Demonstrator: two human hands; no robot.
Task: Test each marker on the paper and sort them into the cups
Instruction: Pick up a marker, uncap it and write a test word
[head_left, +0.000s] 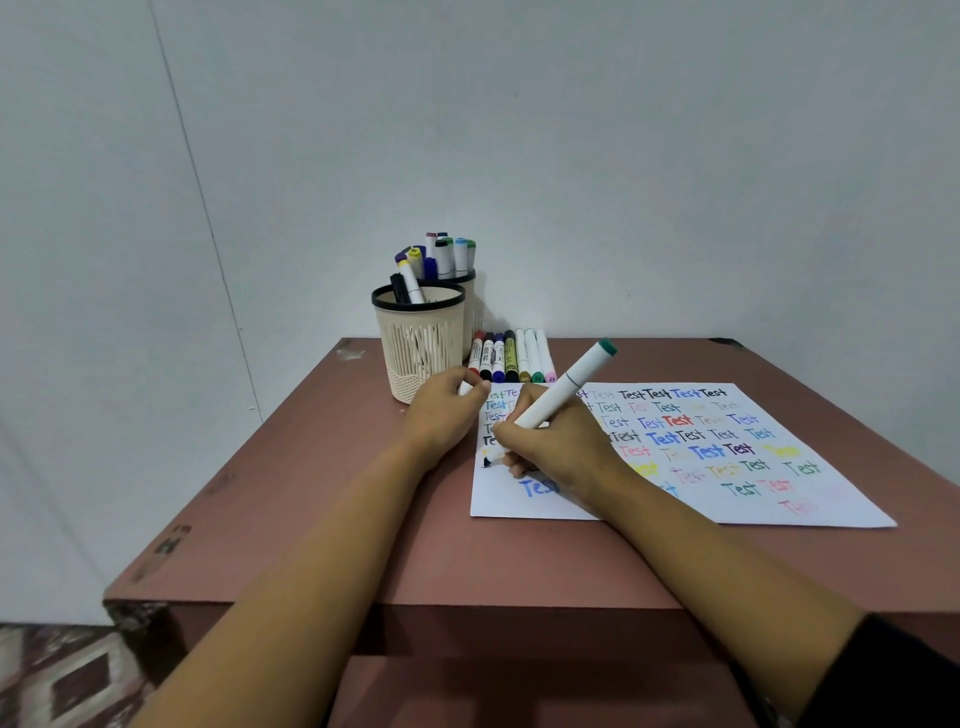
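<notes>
My right hand (558, 441) grips a white marker (563, 387) with a green end cap, its tip down on the left edge of the paper (727, 499). The sheet is covered with the word "Test" in many colours. My left hand (444, 410) rests at the paper's top left corner and pinches a small white piece, likely the marker's cap (466, 388). A front cream cup (420, 343) with a black rim holds two markers. Behind it a second cup (467, 283) holds several markers. A row of several markers (511, 358) lies by the cups.
The brown table (322, 499) stands against a pale wall, with worn corners and its near edge below my forearms. A patterned floor (62, 675) shows at the lower left. Bare tabletop lies left of and in front of the paper.
</notes>
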